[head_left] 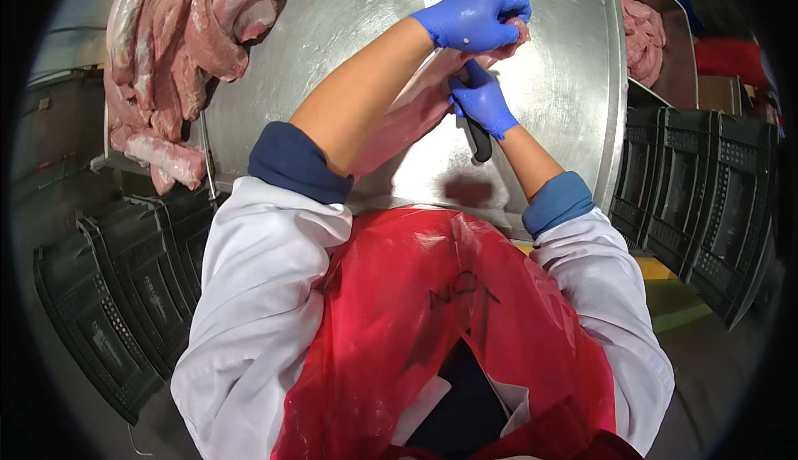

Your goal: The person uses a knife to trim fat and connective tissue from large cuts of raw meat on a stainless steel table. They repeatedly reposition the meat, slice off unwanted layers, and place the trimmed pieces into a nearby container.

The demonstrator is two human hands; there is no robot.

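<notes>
A long, pale pink strip of raw meat (407,123) lies slantwise over the steel table, partly hidden under my left forearm. My left hand (476,18), in a blue glove, is closed around the strip's far end. Just below it, my right hand (485,103), gloved the same, grips a knife (480,142) by its black handle, right beside the meat. Most of the blade is covered by the meat and my left hand; a bright metal tip shows beyond my left wrist.
A heap of raw meat pieces (179,44) lies at the far left of the steel table (349,11). More pink meat (642,36) fills a metal tub (677,44) at the far right. Black plastic crates (694,186) stand right of the table, with others (125,294) at the left.
</notes>
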